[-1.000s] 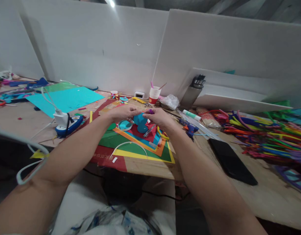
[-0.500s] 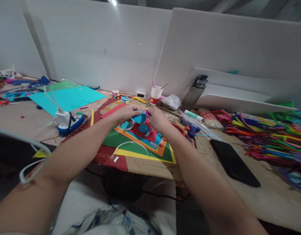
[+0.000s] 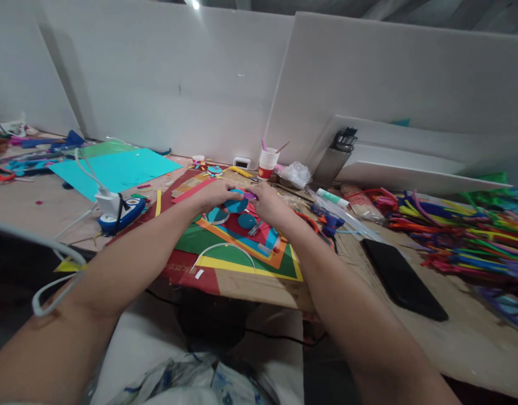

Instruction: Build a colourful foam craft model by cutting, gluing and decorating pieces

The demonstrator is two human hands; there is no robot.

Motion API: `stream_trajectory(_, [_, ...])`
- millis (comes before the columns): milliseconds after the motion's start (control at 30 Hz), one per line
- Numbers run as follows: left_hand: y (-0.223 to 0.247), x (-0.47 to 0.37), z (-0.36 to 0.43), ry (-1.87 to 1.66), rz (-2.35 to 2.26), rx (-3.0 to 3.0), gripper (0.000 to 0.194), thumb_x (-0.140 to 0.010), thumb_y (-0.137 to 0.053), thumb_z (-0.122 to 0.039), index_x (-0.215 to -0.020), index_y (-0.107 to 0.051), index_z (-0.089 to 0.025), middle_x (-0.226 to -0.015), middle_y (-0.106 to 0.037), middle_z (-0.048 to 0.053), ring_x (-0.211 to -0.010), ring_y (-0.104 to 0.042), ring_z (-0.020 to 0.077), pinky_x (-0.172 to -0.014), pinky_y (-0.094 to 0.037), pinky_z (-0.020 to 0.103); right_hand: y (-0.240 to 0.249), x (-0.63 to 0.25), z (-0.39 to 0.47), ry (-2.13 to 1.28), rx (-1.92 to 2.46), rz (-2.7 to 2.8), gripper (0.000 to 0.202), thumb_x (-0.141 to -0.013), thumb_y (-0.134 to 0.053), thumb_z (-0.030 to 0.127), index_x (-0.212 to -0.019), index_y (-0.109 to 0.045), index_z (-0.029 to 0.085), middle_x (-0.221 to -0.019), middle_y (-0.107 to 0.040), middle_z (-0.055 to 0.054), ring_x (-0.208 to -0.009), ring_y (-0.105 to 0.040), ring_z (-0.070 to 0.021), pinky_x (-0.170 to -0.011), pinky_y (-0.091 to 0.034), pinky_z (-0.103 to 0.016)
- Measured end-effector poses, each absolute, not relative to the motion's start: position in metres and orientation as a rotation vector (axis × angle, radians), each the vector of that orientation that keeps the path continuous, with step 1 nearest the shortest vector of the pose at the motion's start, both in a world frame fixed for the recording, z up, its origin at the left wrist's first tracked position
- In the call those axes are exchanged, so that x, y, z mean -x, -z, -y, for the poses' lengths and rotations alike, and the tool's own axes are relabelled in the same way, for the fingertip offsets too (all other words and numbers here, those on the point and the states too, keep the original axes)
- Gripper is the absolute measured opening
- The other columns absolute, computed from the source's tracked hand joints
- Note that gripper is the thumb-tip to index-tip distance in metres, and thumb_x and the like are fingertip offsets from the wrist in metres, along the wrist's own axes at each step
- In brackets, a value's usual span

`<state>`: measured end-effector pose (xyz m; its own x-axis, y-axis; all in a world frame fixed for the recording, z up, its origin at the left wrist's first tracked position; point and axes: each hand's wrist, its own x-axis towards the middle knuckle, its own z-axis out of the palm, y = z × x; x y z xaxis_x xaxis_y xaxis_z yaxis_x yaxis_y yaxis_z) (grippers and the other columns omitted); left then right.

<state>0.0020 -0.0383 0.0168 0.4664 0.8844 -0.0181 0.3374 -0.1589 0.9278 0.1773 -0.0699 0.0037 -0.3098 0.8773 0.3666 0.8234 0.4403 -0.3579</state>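
My left hand point(image 3: 219, 194) is closed on the edge of a blue paper circle point(image 3: 237, 205), held above the coloured sheets. A small purple piece point(image 3: 250, 196) is pinched in my right hand point(image 3: 264, 198), right beside the circle's edge; I cannot tell whether the two touch. Below lie another blue circle point(image 3: 246, 221) and a blue disc with a white rim point(image 3: 217, 216). A stack of coloured paper, with an orange sheet point(image 3: 276, 260) and a green sheet point(image 3: 191, 241), lies under them. My fingertips are small and partly hidden.
A black phone point(image 3: 402, 279) and many pipe cleaners point(image 3: 465, 230) lie to the right. Paper cups point(image 3: 267, 163), a dark bottle point(image 3: 333, 160) and a blue glue gun point(image 3: 332, 225) stand or lie behind. Leftward are a blue power strip point(image 3: 122, 216) and a turquoise sheet point(image 3: 119, 169).
The blue circle has shifted slightly left and tilted. In my right hand, the purple piece has moved a little left, closer to the circle. The rest looks the same.
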Motion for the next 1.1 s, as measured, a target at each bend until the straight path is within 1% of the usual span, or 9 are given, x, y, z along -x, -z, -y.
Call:
stream_trajectory(167, [-0.021,0.002,0.036,-0.770,-1.104,-1.634,0.016,-0.073,-0.074,-0.026,-0.073,-0.062,-0.016,-0.058,-0.057,-0.002,-0.046,-0.049,0.0082,-0.041,-0.037,0.020,-0.004,-0.181,0.065,-0.236,1.465,2.028,0.037,-0.089,-0.043,0.008,-0.117,-0.066,0.011,-0.113,-0.067,-0.013,-0.104,-0.059,-0.0210,-0.092,-0.043,-0.029])
stream_trajectory(367, [-0.017,0.004,0.026,-0.897,-1.136,-1.519,0.018,-0.076,-0.071,-0.025,-0.073,-0.057,-0.016,-0.057,-0.053,-0.003,-0.045,-0.047,0.0076,-0.042,-0.041,0.021,0.001,-0.181,0.064,-0.383,1.653,1.932,0.038,-0.088,-0.039,0.011,-0.108,-0.070,0.011,-0.088,-0.072,-0.008,-0.072,-0.062,-0.0163,-0.068,-0.046,-0.025])
stream_trajectory(500, [-0.014,0.003,0.025,-0.984,-1.083,-1.431,0.022,-0.075,-0.073,-0.032,-0.080,-0.059,-0.016,-0.063,-0.058,-0.001,-0.049,-0.051,0.0085,-0.044,-0.042,0.021,0.009,-0.173,0.065,-0.368,1.627,2.116,0.034,-0.088,-0.044,0.012,-0.105,-0.073,0.014,-0.097,-0.074,-0.009,-0.087,-0.066,-0.0191,-0.076,-0.047,-0.026])
stream_trajectory(633, [-0.009,0.005,0.020,-1.088,-1.067,-1.425,0.024,-0.073,-0.073,-0.035,-0.075,-0.058,-0.016,-0.062,-0.056,-0.002,-0.050,-0.049,0.0084,-0.045,-0.041,0.020,0.008,-0.167,0.068,-0.260,1.683,2.121,0.035,-0.083,-0.049,0.005,-0.107,-0.073,0.014,-0.113,-0.072,-0.012,-0.102,-0.065,-0.0221,-0.085,-0.047,-0.027])
stream_trajectory(800, [-0.003,0.007,0.009,-1.253,-1.029,-1.392,0.028,-0.071,-0.074,-0.039,-0.074,-0.057,-0.016,-0.063,-0.055,-0.002,-0.054,-0.051,0.0098,-0.049,-0.044,0.021,0.003,-0.165,0.076,-0.331,1.694,2.214,0.034,-0.083,-0.049,0.005,-0.100,-0.076,0.017,-0.102,-0.075,-0.009,-0.099,-0.066,-0.0225,-0.087,-0.048,-0.029])
stream_trajectory(900, [-0.003,0.005,0.013,-1.250,-1.000,-1.377,0.028,-0.072,-0.073,-0.040,-0.077,-0.059,-0.017,-0.065,-0.058,-0.001,-0.055,-0.053,0.0106,-0.050,-0.045,0.022,0.001,-0.164,0.081,-0.207,1.682,2.167,0.032,-0.081,-0.061,0.014,-0.109,-0.074,0.019,-0.116,-0.070,-0.012,-0.113,-0.060,-0.0290,-0.096,-0.045,-0.039])
stream_trajectory(967, [-0.007,0.002,0.022,-1.192,-1.025,-1.391,0.025,-0.074,-0.072,-0.039,-0.079,-0.061,-0.017,-0.065,-0.059,0.000,-0.053,-0.054,0.0101,-0.048,-0.043,0.021,0.000,-0.166,0.081,-0.163,1.644,2.051,0.041,-0.078,-0.070,0.025,-0.118,-0.069,0.018,-0.125,-0.064,-0.015,-0.119,-0.055,-0.0321,-0.101,-0.042,-0.044])
stream_trajectory(1033, [-0.011,-0.002,0.032,-1.141,-1.101,-1.391,0.023,-0.075,-0.073,-0.037,-0.082,-0.062,-0.018,-0.064,-0.058,-0.001,-0.050,-0.052,0.0091,-0.044,-0.039,0.019,0.001,-0.169,0.076,-0.253,1.571,1.916,0.046,-0.078,-0.070,0.031,-0.121,-0.066,0.015,-0.122,-0.065,-0.015,-0.113,-0.059,-0.0286,-0.098,-0.045,-0.042])
stream_trajectory(1100, [-0.013,-0.006,0.040,-1.144,-1.098,-1.395,0.021,-0.076,-0.072,-0.034,-0.085,-0.064,-0.017,-0.065,-0.059,-0.001,-0.050,-0.051,0.0083,-0.044,-0.039,0.019,0.004,-0.172,0.069,-0.380,1.482,1.784,0.038,-0.082,-0.064,0.030,-0.117,-0.067,0.014,-0.112,-0.069,-0.013,-0.100,-0.064,-0.0228,-0.091,-0.048,-0.038])
